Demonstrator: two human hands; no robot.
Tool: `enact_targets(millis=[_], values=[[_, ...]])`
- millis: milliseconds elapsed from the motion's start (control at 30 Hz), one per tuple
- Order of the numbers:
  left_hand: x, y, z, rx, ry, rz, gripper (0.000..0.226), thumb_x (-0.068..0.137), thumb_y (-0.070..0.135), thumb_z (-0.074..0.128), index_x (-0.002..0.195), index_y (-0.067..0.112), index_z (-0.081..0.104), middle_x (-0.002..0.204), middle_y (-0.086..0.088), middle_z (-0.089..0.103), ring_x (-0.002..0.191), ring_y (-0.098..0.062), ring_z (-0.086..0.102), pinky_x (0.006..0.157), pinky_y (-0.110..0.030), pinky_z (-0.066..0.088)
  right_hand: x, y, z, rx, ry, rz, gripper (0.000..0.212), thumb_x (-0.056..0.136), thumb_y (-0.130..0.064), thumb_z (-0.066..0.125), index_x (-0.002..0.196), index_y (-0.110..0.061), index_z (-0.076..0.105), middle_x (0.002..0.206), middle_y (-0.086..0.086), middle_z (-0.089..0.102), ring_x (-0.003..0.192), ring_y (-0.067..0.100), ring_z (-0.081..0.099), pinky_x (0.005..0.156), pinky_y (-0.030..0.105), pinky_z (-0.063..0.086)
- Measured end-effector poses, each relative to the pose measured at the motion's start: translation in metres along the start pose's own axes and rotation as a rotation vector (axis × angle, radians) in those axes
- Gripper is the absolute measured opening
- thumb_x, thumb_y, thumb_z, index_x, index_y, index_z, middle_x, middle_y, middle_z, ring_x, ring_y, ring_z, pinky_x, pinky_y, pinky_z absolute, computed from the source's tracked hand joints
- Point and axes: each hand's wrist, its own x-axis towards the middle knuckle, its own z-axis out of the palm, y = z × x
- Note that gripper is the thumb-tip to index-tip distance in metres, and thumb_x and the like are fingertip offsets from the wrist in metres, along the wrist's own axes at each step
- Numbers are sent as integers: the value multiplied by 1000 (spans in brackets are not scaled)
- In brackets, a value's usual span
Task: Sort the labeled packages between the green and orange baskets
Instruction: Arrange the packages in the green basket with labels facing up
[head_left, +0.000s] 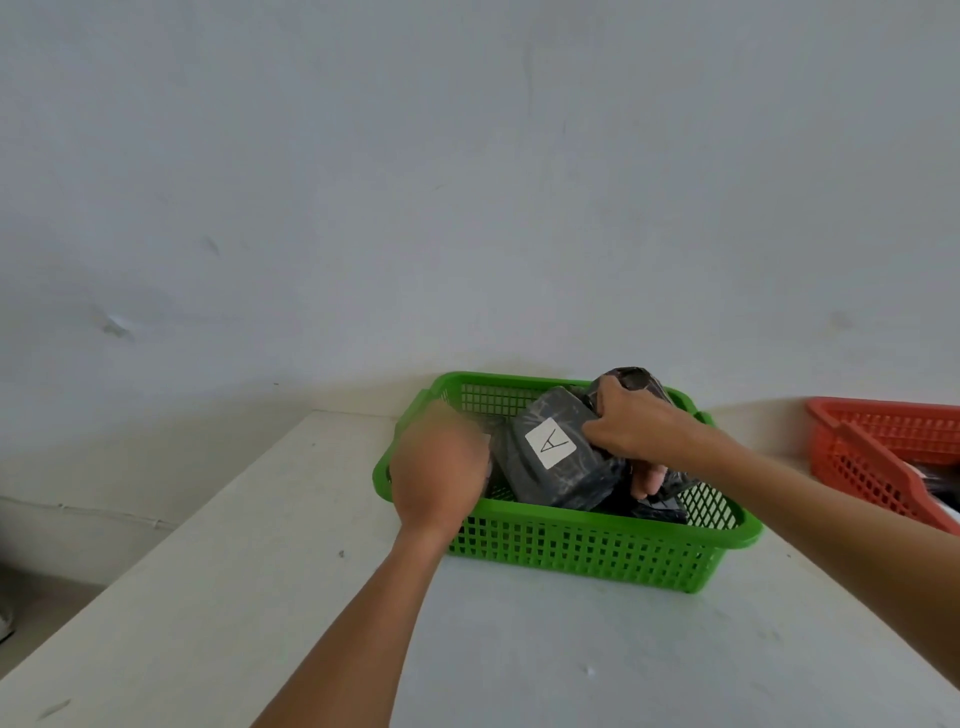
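The green basket (587, 545) stands on the white table and holds several black wrapped packages. One package (563, 478) in its middle shows a white label marked A (551, 443). My right hand (641, 428) grips a black package (631, 379) at the basket's back right, fingers wrapped around it. My left hand (439, 467) is blurred over the basket's left rim; what it holds is hidden. The orange basket (883, 452) sits at the far right, partly cut off.
The white table (311, 597) runs to a left edge with floor below it. A pale wall rises just behind both baskets. Something dark lies inside the orange basket at the frame's right edge.
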Motion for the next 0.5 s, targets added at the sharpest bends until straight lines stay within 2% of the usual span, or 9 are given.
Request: enact_targets(millis=[167, 267, 400, 500], values=[[0, 0, -1, 0, -8, -27, 17, 86, 17, 51, 69, 18, 53, 53, 6, 54, 45, -7, 47, 41, -24, 27, -9, 2, 13, -21, 51, -72, 20, 91, -31, 38, 100, -17, 28, 65, 13, 57, 31, 23, 54, 31, 24, 41], [0, 1, -1, -3, -17, -26, 16, 86, 18, 51, 70, 19, 54, 54, 6, 55, 46, -8, 49, 41, -24, 29, -14, 5, 12, -76, 105, -116, 22, 92, -30, 38, 106, -16, 28, 62, 9, 55, 40, 20, 48, 35, 26, 40], [1, 0, -1, 2, -22, -19, 16, 86, 19, 51, 71, 20, 54, 56, 7, 55, 47, -7, 49, 41, -23, 28, -16, 11, 9, -266, 227, -153, 28, 94, -32, 32, 117, -16, 29, 62, 4, 55, 52, 18, 49, 49, 32, 33], [1, 0, 0, 11, -34, -27, 15, 86, 20, 50, 71, 20, 54, 57, 7, 57, 49, -10, 52, 42, -26, 35, -16, 13, 17, -349, 222, -132, 33, 94, -26, 31, 124, -15, 26, 64, 4, 53, 55, 20, 49, 55, 35, 36]])
